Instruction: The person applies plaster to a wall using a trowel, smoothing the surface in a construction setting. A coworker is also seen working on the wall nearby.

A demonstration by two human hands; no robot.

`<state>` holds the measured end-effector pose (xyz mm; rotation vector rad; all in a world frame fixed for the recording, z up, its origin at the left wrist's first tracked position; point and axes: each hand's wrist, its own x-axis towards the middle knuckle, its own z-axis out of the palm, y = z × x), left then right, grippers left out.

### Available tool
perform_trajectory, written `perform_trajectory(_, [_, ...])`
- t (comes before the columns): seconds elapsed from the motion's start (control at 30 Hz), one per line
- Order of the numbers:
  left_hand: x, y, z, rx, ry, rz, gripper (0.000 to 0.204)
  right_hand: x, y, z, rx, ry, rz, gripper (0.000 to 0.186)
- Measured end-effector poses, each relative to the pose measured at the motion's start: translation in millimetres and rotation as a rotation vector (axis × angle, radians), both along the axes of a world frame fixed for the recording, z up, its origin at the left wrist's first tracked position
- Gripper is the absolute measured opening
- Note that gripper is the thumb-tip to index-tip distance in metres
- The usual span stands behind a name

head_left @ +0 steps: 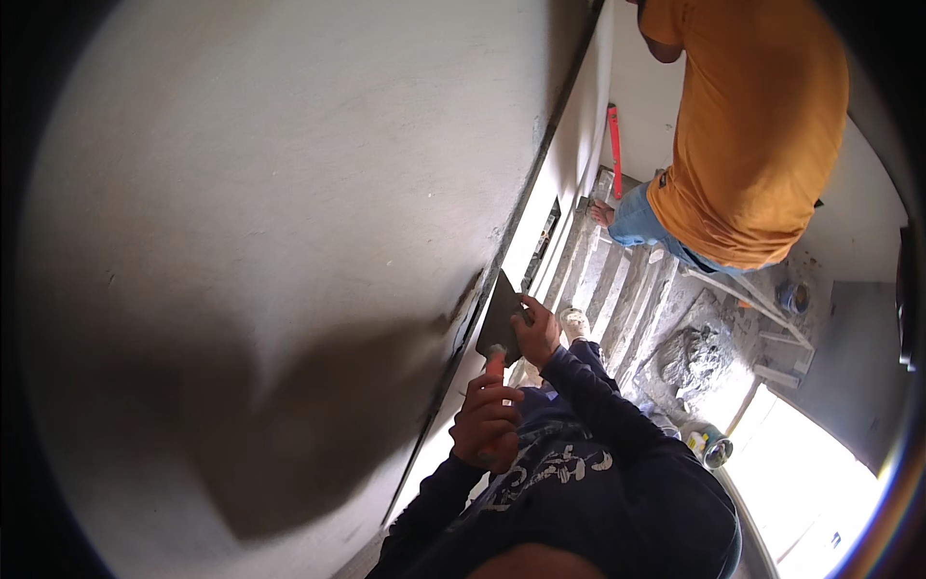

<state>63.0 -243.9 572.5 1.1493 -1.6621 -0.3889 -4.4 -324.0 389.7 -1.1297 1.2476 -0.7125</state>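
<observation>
Head cam, looking down: only lettering I can really make out is the pale print across the front of the wearer's dark sweatshirt (pixel 540 482), creased and partly smeared-looking. Big plastered wall (pixel 289 193) fills the left side, greyish with small pits and a wide shadow low down, ending at a dark slanting edge. Right beside that edge is a flat trowel (pixel 500 318), dark blade tilted. The right hand (pixel 536 336) has its fingers closed on the blade's right side; the left hand (pixel 485 423) is curled just below, an orange-red bit reaching the blade, and I can't tell if that's a handle or a lit finger, so can't call its grip. Room's pretty rough: wooden planks (pixel 632 294) down below, a grey heap (pixel 696 355), a blue bucket (pixel 793 296), a red bar (pixel 614 152) leaning in the corner, plus a co-worker in an orange shirt (pixel 757 125).
</observation>
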Motion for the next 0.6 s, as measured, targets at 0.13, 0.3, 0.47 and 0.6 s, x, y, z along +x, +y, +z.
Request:
perform_trajectory(0.13, [20,12,-17,0.111,0.130,-0.167,0.010,4,-4,6,0.018,0.079,0.023,0.046])
perform_trajectory(0.3, [37,15,-36,0.054,0.207,-0.131,0.023,26,16,-20,-0.063,0.083,-0.075,0.048])
perform_trajectory(0.47, [52,27,-48,0.028,0.292,-0.118,0.029,37,25,-7,-0.025,0.091,-0.128,0.048])
perform_trajectory(0.6, [61,45,-56,0.011,0.365,-0.099,0.034,43,33,-12,-0.095,0.109,-0.203,0.046])
